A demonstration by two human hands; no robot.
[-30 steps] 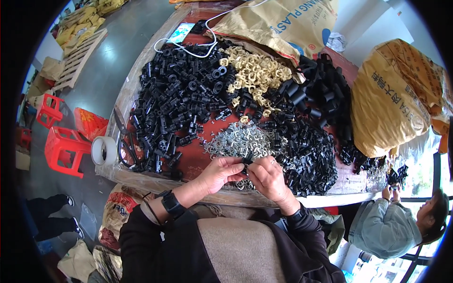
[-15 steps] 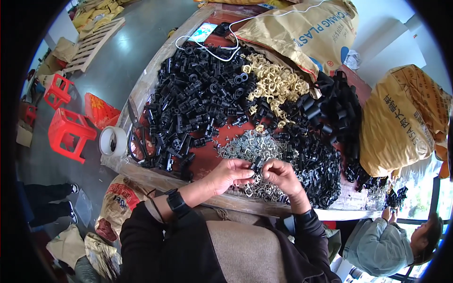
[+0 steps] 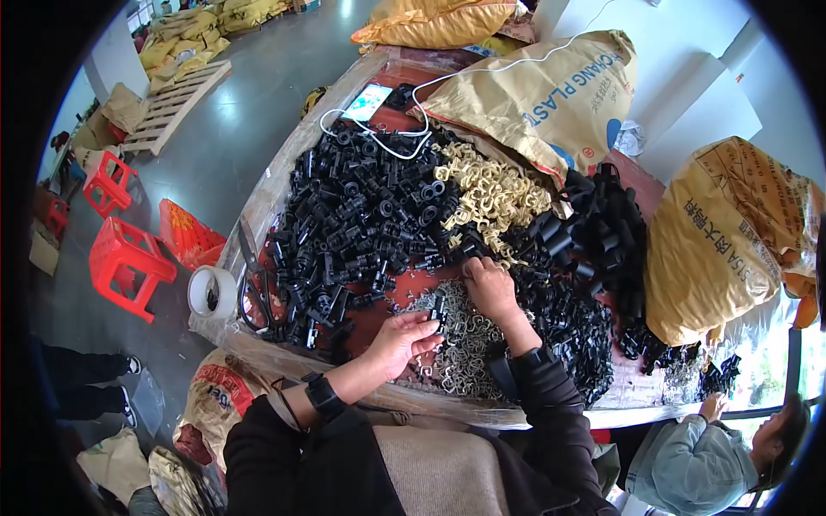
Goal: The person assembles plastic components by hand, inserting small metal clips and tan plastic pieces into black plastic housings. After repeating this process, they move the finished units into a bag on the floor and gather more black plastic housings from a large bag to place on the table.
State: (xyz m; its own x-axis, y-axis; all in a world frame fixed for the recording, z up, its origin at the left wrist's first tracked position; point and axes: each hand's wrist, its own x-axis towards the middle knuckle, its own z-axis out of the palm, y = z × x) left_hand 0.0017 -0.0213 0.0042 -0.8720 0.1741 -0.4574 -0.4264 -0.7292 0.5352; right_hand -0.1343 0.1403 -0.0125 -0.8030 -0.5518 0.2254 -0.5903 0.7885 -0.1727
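Observation:
Pinched between the thumb and fingers of my left hand (image 3: 397,342) is a small black plastic fitting (image 3: 439,311), held upright over a heap of small silvery metal clips (image 3: 469,331). My right hand (image 3: 492,292) reaches farther in, its bent fingertips together at a few black parts just below the pile of beige plastic clips (image 3: 495,193). Whatever those fingertips hold is hidden. A large pile of black fittings (image 3: 361,202) spreads to the left of both hands. Small black pieces (image 3: 568,335) lie heaped to the right of my right forearm.
Wide black caps (image 3: 594,228) lie at the right, near a yellow woven sack (image 3: 723,249). Another sack (image 3: 551,103) and a phone (image 3: 368,101) with a white cable are at the back. Scissors (image 3: 252,267) and a tape roll (image 3: 212,291) edge the left. A co-worker (image 3: 701,456) sits lower right.
My right hand has left the fitting and moved away from me to the black parts by the beige clips. My left hand, still holding the fitting, has shifted slightly left. The view has tilted upward.

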